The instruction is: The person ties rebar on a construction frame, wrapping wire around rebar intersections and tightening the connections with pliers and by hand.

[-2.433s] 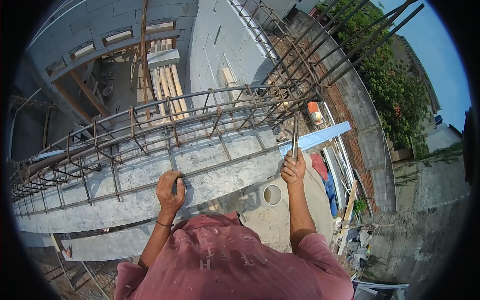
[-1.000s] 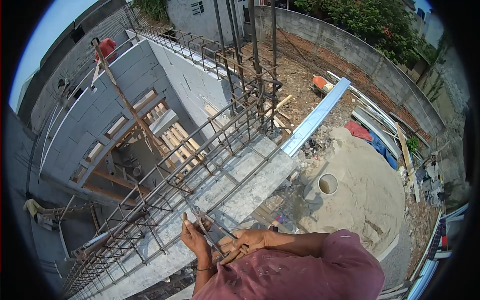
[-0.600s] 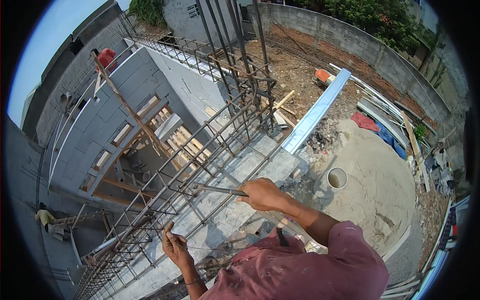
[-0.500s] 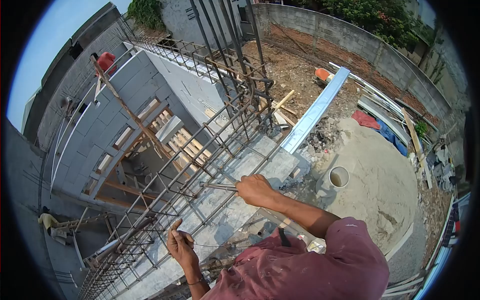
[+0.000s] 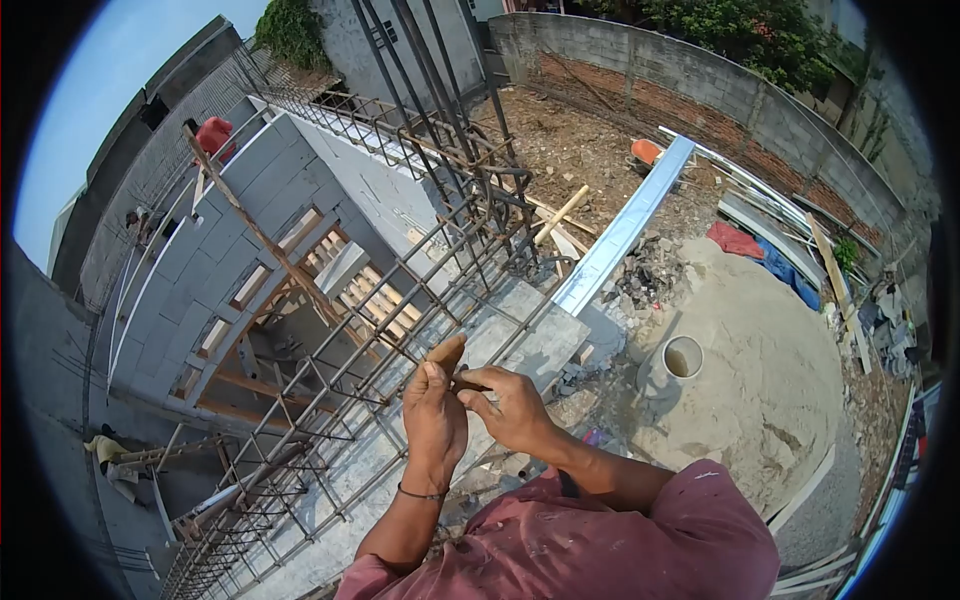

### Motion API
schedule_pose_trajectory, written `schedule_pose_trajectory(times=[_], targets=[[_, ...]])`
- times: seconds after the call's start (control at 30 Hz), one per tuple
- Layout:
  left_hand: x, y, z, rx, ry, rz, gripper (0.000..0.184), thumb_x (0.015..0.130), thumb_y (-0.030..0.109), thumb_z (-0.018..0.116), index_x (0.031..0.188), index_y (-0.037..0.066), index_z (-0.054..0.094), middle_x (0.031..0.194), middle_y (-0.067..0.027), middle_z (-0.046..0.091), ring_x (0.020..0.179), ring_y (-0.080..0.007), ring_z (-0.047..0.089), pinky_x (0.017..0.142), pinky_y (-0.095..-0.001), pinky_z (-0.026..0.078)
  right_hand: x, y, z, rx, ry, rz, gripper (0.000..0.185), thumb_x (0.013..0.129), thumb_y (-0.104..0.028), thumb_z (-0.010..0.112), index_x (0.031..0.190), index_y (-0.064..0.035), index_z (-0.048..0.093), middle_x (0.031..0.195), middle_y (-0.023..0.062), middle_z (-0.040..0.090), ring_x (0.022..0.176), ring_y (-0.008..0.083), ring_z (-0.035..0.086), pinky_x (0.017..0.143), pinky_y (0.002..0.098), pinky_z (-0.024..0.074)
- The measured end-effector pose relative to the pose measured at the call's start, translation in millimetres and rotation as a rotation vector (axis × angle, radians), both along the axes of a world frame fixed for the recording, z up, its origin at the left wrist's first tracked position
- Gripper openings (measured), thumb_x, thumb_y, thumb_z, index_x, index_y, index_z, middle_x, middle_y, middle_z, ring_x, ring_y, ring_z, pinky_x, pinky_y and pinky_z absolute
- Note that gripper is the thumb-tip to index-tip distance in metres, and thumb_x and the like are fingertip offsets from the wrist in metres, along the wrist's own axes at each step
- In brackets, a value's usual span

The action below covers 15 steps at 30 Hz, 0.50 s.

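Note:
My right hand (image 5: pixel 510 408) is closed around a dark metal tool, which looks like pincers (image 5: pixel 466 384). Most of the tool is hidden by my fingers. My left hand (image 5: pixel 436 415) meets it at the tool's tip, thumb and fingers pinched together. Whatever sits in that pinch is too small or covered to make out. Both hands are above the rebar cage (image 5: pixel 345 395), which lies along the top of a concrete beam (image 5: pixel 530 310).
Upright column bars (image 5: pixel 420 80) rise beyond the cage. To the left, a drop opens beside a grey block wall (image 5: pixel 200 260). A long metal channel (image 5: pixel 630 220), a sand heap (image 5: pixel 770 380) and a pipe (image 5: pixel 682 356) lie right. A person in red (image 5: pixel 213 135) is on the far wall.
My left hand has risen and moved right to meet my right hand. The right hand has turned and shifted slightly, bringing the pincers' tip to the left fingers.

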<state>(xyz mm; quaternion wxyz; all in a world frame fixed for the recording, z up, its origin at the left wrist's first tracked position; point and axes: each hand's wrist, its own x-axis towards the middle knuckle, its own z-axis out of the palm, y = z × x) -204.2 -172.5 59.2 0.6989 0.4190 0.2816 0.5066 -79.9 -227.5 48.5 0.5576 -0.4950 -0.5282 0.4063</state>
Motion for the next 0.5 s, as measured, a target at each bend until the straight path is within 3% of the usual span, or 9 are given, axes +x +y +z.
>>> schedule_pose_trajectory(times=[0.07, 0.13, 0.23, 0.33, 0.4, 0.47, 0.5], targets=[[29.2, -0.5, 18.0, -0.093, -0.055, -0.183, 0.051, 0.104, 0.039, 0.054, 0.135, -0.002, 0.058, 0.145, -0.0148, 0.054, 0.141, -0.0268, 0.041, 0.117, -0.0417, 0.031, 13.3, -1.8, -2.7, 0.257, -0.288, -0.399, 0.013, 0.088, -0.008, 0.071, 0.098, 0.0001, 0.07, 0.091, 0.0155, 0.063, 0.088, 0.0346, 0.061, 0.076, 0.042, 0.0488], [58.0, 2.6, 28.4, -0.068, -0.046, -0.228, 0.056, 0.104, 0.041, 0.054, 0.14, -0.002, 0.054, 0.148, -0.0149, 0.051, 0.143, -0.027, 0.039, 0.118, -0.0417, 0.029, 36.9, -7.3, -1.0, 0.211, -0.248, -0.359, 0.01, 0.085, -0.001, 0.07, 0.096, -0.0005, 0.071, 0.098, 0.015, 0.062, 0.095, 0.0348, 0.059, 0.081, 0.0435, 0.0478], [96.2, 11.4, 37.6, -0.124, -0.063, -0.436, 0.069, 0.102, 0.045, 0.057, 0.151, 0.0, 0.04, 0.157, -0.0149, 0.041, 0.147, -0.0259, 0.032, 0.121, -0.0421, 0.026, 77.0, -3.3, 6.6, 0.32, -0.251, -0.463, 0.007, 0.087, 0.004, 0.067, 0.094, 0.0039, 0.068, 0.089, 0.0154, 0.063, 0.08, 0.0328, 0.064, 0.068, 0.0414, 0.0499], [138.0, 17.4, 56.3, -0.075, -0.011, -0.493, 0.071, 0.101, 0.044, 0.06, 0.153, 0.0, 0.038, 0.158, -0.0147, 0.039, 0.147, -0.0268, 0.032, 0.121, -0.0442, 0.025, 129.0, 2.9, 29.6, 0.291, -0.293, -0.54, 0.008, 0.088, 0.004, 0.065, 0.095, 0.0042, 0.068, 0.083, 0.0156, 0.065, 0.074, 0.0335, 0.069, 0.065, 0.0394, 0.0532], [161.9, 43.9, 47.6, -0.062, 0.054, -0.459, 0.078, 0.099, 0.04, 0.064, 0.156, 0.0, 0.03, 0.159, -0.0161, 0.036, 0.146, -0.0288, 0.036, 0.118, -0.0446, 0.031, 178.3, 18.7, 44.5, 0.388, -0.511, -0.716, 0.012, 0.089, 0.003, 0.065, 0.099, 0.0014, 0.071, 0.087, 0.0171, 0.07, 0.081, 0.0348, 0.071, 0.068, 0.0397, 0.0544], [191.0, 71.1, 45.9, 0.036, 0.161, -0.172, 0.087, 0.098, 0.037, 0.067, 0.16, 0.001, 0.017, 0.159, -0.0186, 0.035, 0.132, -0.0301, 0.053, 0.102, -0.0403, 0.05, 223.5, 42.7, 60.4, 0.385, -0.625, -0.763, 0.017, 0.087, 0.002, 0.065, 0.102, -0.0013, 0.073, 0.095, 0.0163, 0.072, 0.084, 0.0367, 0.071, 0.071, 0.0409, 0.055], [204.8, 85.2, 45.0, 0.044, 0.164, -0.171, 0.087, 0.098, 0.037, 0.067, 0.16, 0.001, 0.017, 0.159, -0.0186, 0.035, 0.132, -0.0301, 0.053, 0.102, -0.0403, 0.05, 245.9, 59.4, 62.7, 0.405, -0.712, -0.781, 0.018, 0.086, 0.001, 0.065, 0.101, -0.0025, 0.073, 0.097, 0.0164, 0.073, 0.085, 0.0377, 0.07, 0.073, 0.0428, 0.0554]])
